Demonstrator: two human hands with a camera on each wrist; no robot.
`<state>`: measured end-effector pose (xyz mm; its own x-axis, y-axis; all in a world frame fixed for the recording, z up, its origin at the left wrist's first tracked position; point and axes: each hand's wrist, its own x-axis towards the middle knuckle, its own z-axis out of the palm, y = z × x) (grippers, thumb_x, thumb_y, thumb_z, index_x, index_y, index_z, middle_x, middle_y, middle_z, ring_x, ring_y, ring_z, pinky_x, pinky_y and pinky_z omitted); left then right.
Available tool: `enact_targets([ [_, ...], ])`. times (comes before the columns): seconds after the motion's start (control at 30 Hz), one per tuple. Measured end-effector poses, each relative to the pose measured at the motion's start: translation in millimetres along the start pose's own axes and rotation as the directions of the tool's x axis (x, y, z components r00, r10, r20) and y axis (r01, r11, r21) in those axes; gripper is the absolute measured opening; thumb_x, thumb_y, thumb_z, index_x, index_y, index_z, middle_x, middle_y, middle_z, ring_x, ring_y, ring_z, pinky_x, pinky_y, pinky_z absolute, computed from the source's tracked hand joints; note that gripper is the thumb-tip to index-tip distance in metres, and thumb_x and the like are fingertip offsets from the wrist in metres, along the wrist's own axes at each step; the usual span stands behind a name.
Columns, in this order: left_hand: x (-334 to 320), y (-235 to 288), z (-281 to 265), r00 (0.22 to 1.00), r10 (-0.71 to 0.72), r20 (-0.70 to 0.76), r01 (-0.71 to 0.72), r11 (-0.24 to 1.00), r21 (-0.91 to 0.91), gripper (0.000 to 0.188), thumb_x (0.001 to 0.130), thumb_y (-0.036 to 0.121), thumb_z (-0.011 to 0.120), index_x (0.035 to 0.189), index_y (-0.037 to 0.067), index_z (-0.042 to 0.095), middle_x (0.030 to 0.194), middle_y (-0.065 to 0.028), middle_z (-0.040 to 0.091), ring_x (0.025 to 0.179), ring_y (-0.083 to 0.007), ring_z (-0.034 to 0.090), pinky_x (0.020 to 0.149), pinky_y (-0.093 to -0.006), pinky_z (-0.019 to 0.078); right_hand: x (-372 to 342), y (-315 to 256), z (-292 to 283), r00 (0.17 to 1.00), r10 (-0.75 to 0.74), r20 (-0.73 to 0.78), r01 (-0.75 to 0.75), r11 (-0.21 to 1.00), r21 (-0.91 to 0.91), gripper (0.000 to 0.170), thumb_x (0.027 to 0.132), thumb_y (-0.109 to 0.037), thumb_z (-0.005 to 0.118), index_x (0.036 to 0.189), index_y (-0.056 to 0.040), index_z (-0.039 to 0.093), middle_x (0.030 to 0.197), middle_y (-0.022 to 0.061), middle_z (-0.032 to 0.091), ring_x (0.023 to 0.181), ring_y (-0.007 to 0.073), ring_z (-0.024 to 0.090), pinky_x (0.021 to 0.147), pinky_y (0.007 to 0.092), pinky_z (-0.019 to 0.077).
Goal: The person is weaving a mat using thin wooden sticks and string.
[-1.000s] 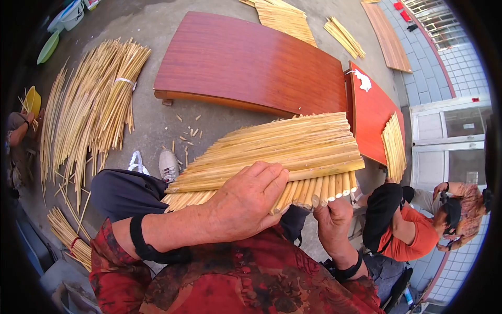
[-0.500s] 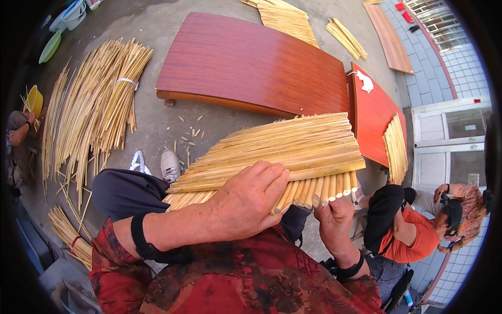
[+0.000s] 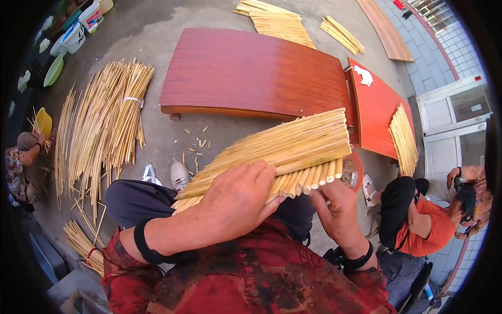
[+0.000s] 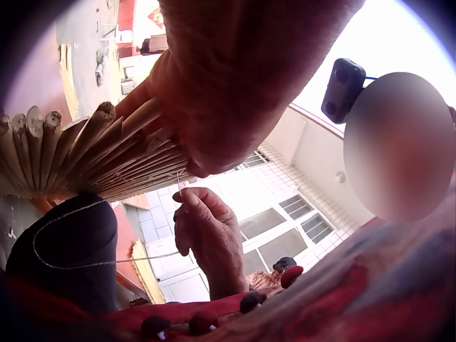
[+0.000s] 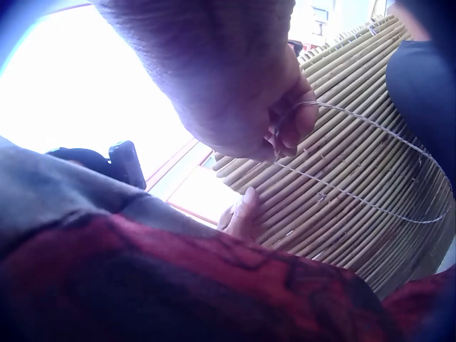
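Observation:
A mat of straight yellow reed stalks (image 3: 285, 140), stitched side by side, lies folded over the lap, cut ends facing right. My left hand (image 3: 238, 191) grips its near edge, with the fingers on top and the thumb underneath. To the right, below the cut ends, is my right hand (image 3: 340, 206). In the left wrist view the right hand (image 4: 208, 231) pinches a thin needle (image 4: 179, 182) that points up at the mat's underside. A pale thread (image 5: 370, 122) loops from the right hand beneath the mat in the right wrist view.
A low red-brown table (image 3: 251, 76) stands ahead, with a smaller red table (image 3: 379, 112) beside it. Large reed bundles (image 3: 99, 115) lie on the left. Under the mat's right end shows a red basin (image 3: 355, 172). A person in orange (image 3: 426, 225) sits at right.
The head view has shifted. The mat's right end has moved left, uncovering the red basin. My right hand has moved slightly away from the cut ends; my left hand keeps its grip.

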<state>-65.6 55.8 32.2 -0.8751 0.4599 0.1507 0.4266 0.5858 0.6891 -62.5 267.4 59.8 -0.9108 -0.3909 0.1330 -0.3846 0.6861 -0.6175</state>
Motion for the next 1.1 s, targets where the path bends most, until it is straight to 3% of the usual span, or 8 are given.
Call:
enact_targets([
  [0.07, 0, -1, 3, 0.996, 0.014, -0.087, -0.012, 0.999, 0.031, 0.033, 0.080, 0.024, 0.066, 0.092, -0.001, 0.049, 0.087, -0.0166, 0.056, 0.081, -0.0349, 0.057, 0.072, -0.0419, 0.0471, -4, 2, 1, 0.999, 0.037, 0.010, -0.037, 0.999, 0.022, 0.011, 0.080, -0.001, 0.065, 0.090, 0.0000, 0.061, 0.077, 0.0152, 0.061, 0.066, 0.0291, 0.063, 0.056, 0.0331, 0.0480],
  [0.2, 2, 0, 4, 0.999, -0.042, 0.011, 0.043, 0.998, -0.039, 0.046, 0.074, 0.017, 0.070, 0.110, -0.002, 0.049, 0.106, -0.0201, 0.056, 0.098, -0.0360, 0.055, 0.084, -0.0419, 0.0465, -4, 1, -2, 0.983, 0.161, 0.084, -0.168, 0.982, 0.086, 0.010, 0.081, -0.001, 0.063, 0.090, 0.0002, 0.061, 0.074, 0.0156, 0.061, 0.063, 0.0297, 0.063, 0.054, 0.0333, 0.0479],
  [0.37, 1, -5, 10, 1.000, 0.014, -0.012, -0.014, 0.999, -0.047, 0.049, 0.070, 0.017, 0.073, 0.109, -0.002, 0.051, 0.105, -0.0195, 0.056, 0.098, -0.0349, 0.055, 0.085, -0.0404, 0.0464, -2, 4, -7, 0.991, 0.095, 0.095, -0.099, 0.994, 0.038, 0.007, 0.082, -0.002, 0.063, 0.088, 0.0016, 0.061, 0.071, 0.0152, 0.060, 0.060, 0.0283, 0.061, 0.054, 0.0318, 0.0462],
  [0.43, 2, -6, 13, 0.987, 0.103, -0.127, -0.106, 0.994, -0.020, 0.037, 0.070, 0.017, 0.071, 0.094, -0.001, 0.050, 0.090, -0.0146, 0.053, 0.086, -0.0318, 0.054, 0.075, -0.0390, 0.0466, 0, 7, -9, 0.994, 0.036, 0.108, -0.038, 0.999, 0.022, 0.006, 0.082, -0.002, 0.063, 0.086, 0.0021, 0.061, 0.069, 0.0151, 0.059, 0.059, 0.0277, 0.060, 0.053, 0.0312, 0.0454],
  [0.6, 2, -8, 14, 0.982, 0.109, -0.153, -0.112, 0.994, -0.016, 0.038, 0.069, 0.017, 0.072, 0.094, -0.001, 0.050, 0.089, -0.0137, 0.052, 0.086, -0.0306, 0.054, 0.075, -0.0383, 0.0466, -8, 16, -2, 0.951, 0.268, 0.156, -0.301, 0.918, 0.259, 0.005, 0.083, -0.002, 0.063, 0.083, 0.0032, 0.061, 0.063, 0.0097, 0.057, 0.055, 0.0163, 0.055, 0.051, 0.0277, 0.0420],
  [0.87, 4, -8, 15, 0.977, 0.121, -0.175, -0.128, 0.991, -0.033, 0.033, 0.068, 0.017, 0.072, 0.088, 0.000, 0.052, 0.086, -0.0133, 0.051, 0.085, -0.0297, 0.053, 0.074, -0.0377, 0.0467, -13, 14, 6, 0.971, 0.238, 0.011, -0.234, 0.944, 0.231, 0.006, 0.081, -0.001, 0.065, 0.078, 0.0027, 0.060, 0.064, 0.0088, 0.057, 0.055, 0.0154, 0.055, 0.050, 0.0270, 0.0412],
  [0.93, 4, -10, 15, 0.987, 0.108, -0.116, -0.113, 0.993, -0.038, 0.051, 0.063, 0.015, 0.074, 0.105, -0.002, 0.051, 0.096, -0.0150, 0.053, 0.089, -0.0319, 0.054, 0.074, -0.0385, 0.0469, -14, 15, 6, 0.976, 0.217, -0.008, -0.212, 0.957, 0.198, 0.006, 0.080, 0.000, 0.065, 0.078, 0.0027, 0.060, 0.064, 0.0089, 0.057, 0.055, 0.0164, 0.055, 0.050, 0.0271, 0.0410],
  [1.1, 4, -10, 15, 0.985, 0.117, -0.127, -0.123, 0.992, -0.037, 0.048, 0.063, 0.015, 0.073, 0.102, -0.002, 0.051, 0.093, -0.0145, 0.052, 0.086, -0.0316, 0.053, 0.073, -0.0389, 0.0466, -12, 14, 5, 0.981, 0.191, -0.016, -0.187, 0.970, 0.153, 0.005, 0.081, 0.001, 0.064, 0.079, 0.0026, 0.060, 0.064, 0.0100, 0.057, 0.055, 0.0184, 0.055, 0.050, 0.0281, 0.0405],
])
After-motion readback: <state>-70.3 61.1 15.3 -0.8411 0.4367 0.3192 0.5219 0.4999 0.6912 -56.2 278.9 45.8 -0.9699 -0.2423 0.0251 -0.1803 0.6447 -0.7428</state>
